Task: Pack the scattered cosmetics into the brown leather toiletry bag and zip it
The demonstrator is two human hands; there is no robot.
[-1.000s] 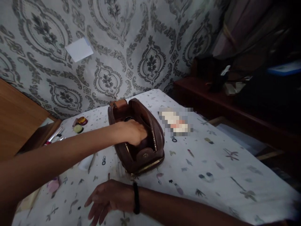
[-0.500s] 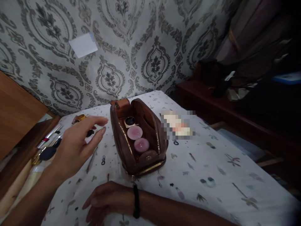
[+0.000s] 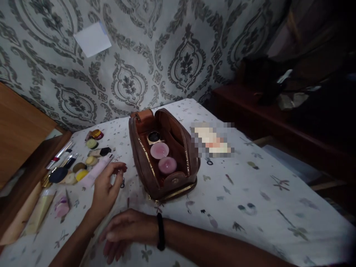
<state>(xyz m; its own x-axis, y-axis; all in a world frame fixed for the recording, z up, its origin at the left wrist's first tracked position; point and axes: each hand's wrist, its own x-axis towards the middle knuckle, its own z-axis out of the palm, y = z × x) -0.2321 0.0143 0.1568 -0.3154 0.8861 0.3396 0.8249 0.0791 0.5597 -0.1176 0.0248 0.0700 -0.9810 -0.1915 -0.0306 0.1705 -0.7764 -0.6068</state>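
Note:
A brown zip bag stands open on the patterned white cloth. Inside it are two pink round items and a black round item in a gold square frame. My left hand hovers left of the bag beside a pale pink tube, fingers apart and holding nothing. Below the bag, my right hand lies over the cloth, a black band on its wrist, its fingers loosely spread with nothing in them.
Small jars, a cream tube, a dark round item and other cosmetics lie at the left. Right of the bag is a blurred-out card. Patterned wall stands behind, dark red furniture at right.
My left hand has moved down and to the right, uncovering the jars and tubes at the left. The view has shifted slightly. My right hand has hardly moved.

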